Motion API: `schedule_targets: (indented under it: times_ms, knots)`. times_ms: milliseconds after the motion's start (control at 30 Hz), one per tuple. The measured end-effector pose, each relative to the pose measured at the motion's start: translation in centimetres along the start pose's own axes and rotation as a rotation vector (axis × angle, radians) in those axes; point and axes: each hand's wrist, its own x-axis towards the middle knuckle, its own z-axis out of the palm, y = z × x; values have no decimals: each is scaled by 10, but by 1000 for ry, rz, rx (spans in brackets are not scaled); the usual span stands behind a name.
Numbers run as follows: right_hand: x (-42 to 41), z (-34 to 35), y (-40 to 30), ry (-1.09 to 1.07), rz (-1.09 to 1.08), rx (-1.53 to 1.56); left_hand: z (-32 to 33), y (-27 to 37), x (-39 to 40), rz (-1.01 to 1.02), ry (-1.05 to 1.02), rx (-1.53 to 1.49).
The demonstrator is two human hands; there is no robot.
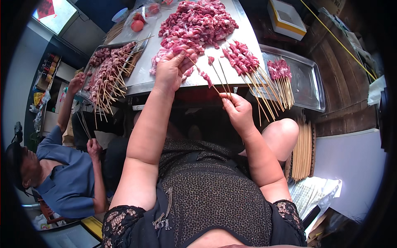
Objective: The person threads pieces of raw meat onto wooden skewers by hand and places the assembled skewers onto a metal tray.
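Note:
My right hand [237,108] grips several thin skewers; one, a bamboo skewer [216,89], carries pieces of raw meat and slants up-left toward my other hand. My left hand [173,63] pinches a piece of raw meat [180,50] between thumb and fingers at that skewer's tip. Another held skewer bears a small meat piece [211,59] near its point. Behind my hands lies a large heap of raw meat chunks [198,24] on the white tabletop [142,79]. Loaded skewers [243,59] rest right of it, their bare ends over the table edge.
More loaded skewers lie in a metal tray [310,74] at right and in a tray [141,51] at left. A co-worker [68,170] sits at left holding skewers. Bare bamboo skewers [301,152] stand by my right knee. A white box [285,20] is at back right.

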Motion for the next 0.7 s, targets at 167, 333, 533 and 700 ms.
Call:
schedule_targets:
  times_ms: [167,333,533,700]
  knots:
    - [-1,0,-1,-5,-7,14,-2,1,1,29,72,68]
    - [0,-1,0,-1,-19,-30,1,3,-3,15,49,55]
    - [1,-4,-8,-19,-21,-112,-3,2,-3,37,15,80]
    - [5,-16,-15,-33,-132,-204,-8,5,-5,-9,-12,88]
